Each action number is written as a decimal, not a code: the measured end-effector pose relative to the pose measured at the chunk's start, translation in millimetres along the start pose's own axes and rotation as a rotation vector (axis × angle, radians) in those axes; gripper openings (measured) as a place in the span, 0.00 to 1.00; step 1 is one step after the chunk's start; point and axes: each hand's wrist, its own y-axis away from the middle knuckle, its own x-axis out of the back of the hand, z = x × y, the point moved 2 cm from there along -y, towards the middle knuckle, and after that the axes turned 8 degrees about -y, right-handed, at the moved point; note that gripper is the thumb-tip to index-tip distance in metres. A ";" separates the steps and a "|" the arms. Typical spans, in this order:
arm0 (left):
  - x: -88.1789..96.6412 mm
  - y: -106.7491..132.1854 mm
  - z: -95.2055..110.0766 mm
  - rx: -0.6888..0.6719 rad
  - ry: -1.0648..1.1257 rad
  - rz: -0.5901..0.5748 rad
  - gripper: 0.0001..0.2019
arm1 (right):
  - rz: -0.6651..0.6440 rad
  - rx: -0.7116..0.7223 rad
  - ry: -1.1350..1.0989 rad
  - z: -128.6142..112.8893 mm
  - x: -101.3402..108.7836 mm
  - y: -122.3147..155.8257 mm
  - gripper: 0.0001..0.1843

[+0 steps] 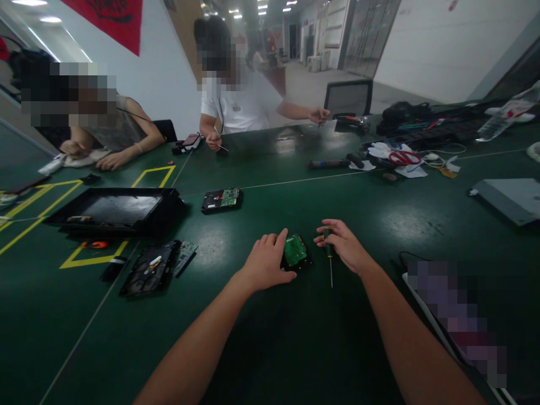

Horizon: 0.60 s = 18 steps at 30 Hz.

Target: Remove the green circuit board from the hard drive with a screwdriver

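Observation:
A small hard drive with a green circuit board [295, 251] lies on the dark green table [270, 337] in front of me. My left hand [266, 262] rests on its left side, fingers curled over the edge, holding it. My right hand [343, 244] is closed round the handle of a small screwdriver [329, 260], whose thin shaft points toward me, just right of the drive.
Another hard drive [221, 199] lies further back. An opened drive [151, 269] and a black tray [116, 210] sit at the left by yellow tape lines. Red scissors [404, 157], cables and tools lie far right. Two people sit across the table.

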 end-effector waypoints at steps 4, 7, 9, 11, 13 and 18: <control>-8.4 9.9 17.5 0.234 0.046 0.110 0.54 | 0.018 0.071 -0.086 -14.2 -3.7 3.2 0.29; -10.0 18.9 24.9 0.208 0.153 0.129 0.49 | -0.004 0.083 -0.112 -23.2 -9.1 7.6 0.29; -9.4 23.1 22.1 0.183 0.227 0.130 0.40 | -0.031 0.069 -0.111 -26.2 -13.6 10.6 0.29; -9.2 24.2 14.3 0.180 0.276 0.127 0.33 | -0.050 0.052 -0.091 -26.8 -17.9 12.5 0.28; -9.4 22.4 4.4 0.189 0.311 0.135 0.27 | -0.054 0.043 -0.069 -25.6 -20.9 13.0 0.28; -7.6 10.8 -19.4 0.183 0.397 0.082 0.26 | -0.027 0.049 -0.082 -22.9 -20.5 10.7 0.30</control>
